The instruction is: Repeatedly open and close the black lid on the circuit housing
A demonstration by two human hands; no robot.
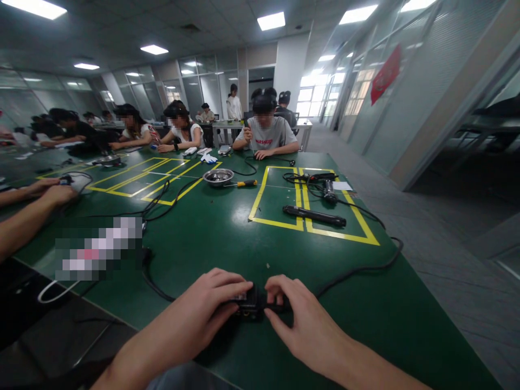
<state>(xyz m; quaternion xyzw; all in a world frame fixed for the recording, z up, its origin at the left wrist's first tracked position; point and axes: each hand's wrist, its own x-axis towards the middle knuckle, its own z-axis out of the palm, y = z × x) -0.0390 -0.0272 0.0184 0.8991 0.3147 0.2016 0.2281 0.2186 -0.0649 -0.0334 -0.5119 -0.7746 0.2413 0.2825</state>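
Note:
Both my hands meet at the near edge of a green table over a small black device with cables running off it. My left hand lies on its left side with fingers curled over the top. My right hand grips its right end, fingers bent around it. A black cable leaves the device to the right and loops back toward a yellow-taped area. Most of the device is hidden under my fingers.
Inside yellow tape outlines lie a long black tool and another black tool with cords. A metal bowl and a yellow-handled screwdriver sit mid-table. Several people sit around the far side; a person's forearms rest at left.

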